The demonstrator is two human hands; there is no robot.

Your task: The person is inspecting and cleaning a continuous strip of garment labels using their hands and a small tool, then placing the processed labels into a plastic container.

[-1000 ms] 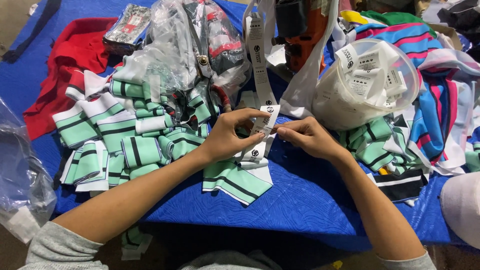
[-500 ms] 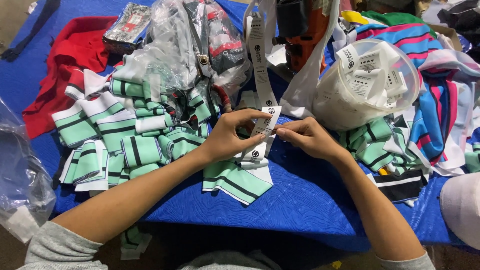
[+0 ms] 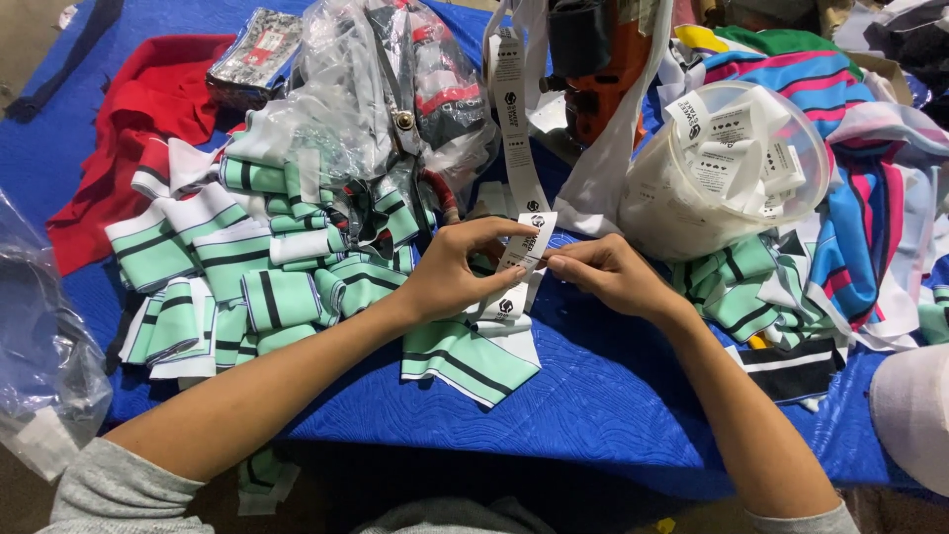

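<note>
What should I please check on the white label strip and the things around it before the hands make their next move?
1. Left hand pinches the long white printed label strip: ok.
2. Right hand fingers meet the strip's lower end: ok.
3. Strip hangs free from above, unsnagged: cannot tell, its top leaves the picture.
4. Clear round plastic tub of loose white labels stands upright beside the right hand: ok.
5. Mint-green, black-striped knit bands lie heaped, not sorted: not ok.
6. Blue quilted table cover bare under the hands: ok.
</note>
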